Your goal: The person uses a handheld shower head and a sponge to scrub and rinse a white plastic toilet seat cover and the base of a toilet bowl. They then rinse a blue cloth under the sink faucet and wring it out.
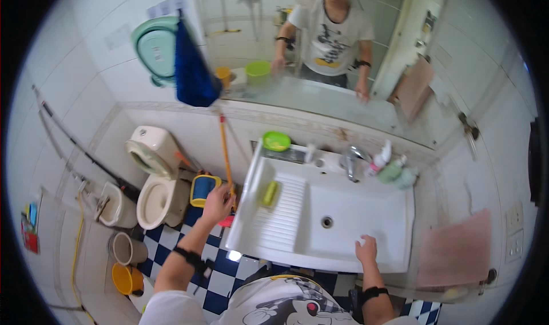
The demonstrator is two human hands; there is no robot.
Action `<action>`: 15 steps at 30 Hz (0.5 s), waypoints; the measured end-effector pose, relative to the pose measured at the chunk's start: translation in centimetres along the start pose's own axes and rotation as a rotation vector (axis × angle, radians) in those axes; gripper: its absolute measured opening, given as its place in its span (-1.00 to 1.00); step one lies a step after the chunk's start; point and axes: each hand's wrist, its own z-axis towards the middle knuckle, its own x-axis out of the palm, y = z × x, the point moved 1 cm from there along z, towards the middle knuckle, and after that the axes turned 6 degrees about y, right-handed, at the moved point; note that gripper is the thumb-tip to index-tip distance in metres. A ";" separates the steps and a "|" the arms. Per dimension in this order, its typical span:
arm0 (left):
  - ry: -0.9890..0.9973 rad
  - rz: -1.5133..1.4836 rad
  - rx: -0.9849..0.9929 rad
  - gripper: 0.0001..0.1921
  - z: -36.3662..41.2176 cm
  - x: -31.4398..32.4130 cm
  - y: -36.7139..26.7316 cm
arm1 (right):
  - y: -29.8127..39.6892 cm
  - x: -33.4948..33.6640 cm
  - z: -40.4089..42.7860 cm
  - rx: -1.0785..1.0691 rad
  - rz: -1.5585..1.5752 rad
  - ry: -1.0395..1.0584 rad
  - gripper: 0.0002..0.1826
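Note:
My left hand hangs left of the white sink, its fingers partly curled. It overlaps an orange pole leaning on the wall; whether it touches the pole is unclear. A pinkish-red piece shows below the hand, near the floor. Over the sink's front rim is my right hand, fingers bent. A small white patch shows at its fingertips, too blurred to identify. On the sink's ribbed washboard lies a yellow-green object. The chrome faucet stands at the back rim.
Pump bottles and a green soap dish stand along the sink's back. To the left are a toilet, a yellow-rimmed bin and buckets. A blue cloth hangs beside the mirror; a pink towel hangs right.

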 end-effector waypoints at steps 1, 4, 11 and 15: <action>-0.040 0.037 0.000 -0.58 1.5 -2.1 1.0 | 0.4 -0.1 -0.7 -0.049 0.060 -0.025 -0.67; -0.173 -0.228 -0.128 -0.51 8.5 -8.7 4.1 | 1.8 0.4 -2.4 0.132 0.153 0.072 -0.68; -0.629 -0.030 -0.138 -0.35 21.8 -22.1 6.3 | 2.0 2.3 -5.4 0.210 0.302 -0.059 -0.69; -0.739 0.110 -0.317 -0.23 26.3 -24.6 5.9 | -1.2 3.6 -5.2 0.165 0.404 -0.142 -0.78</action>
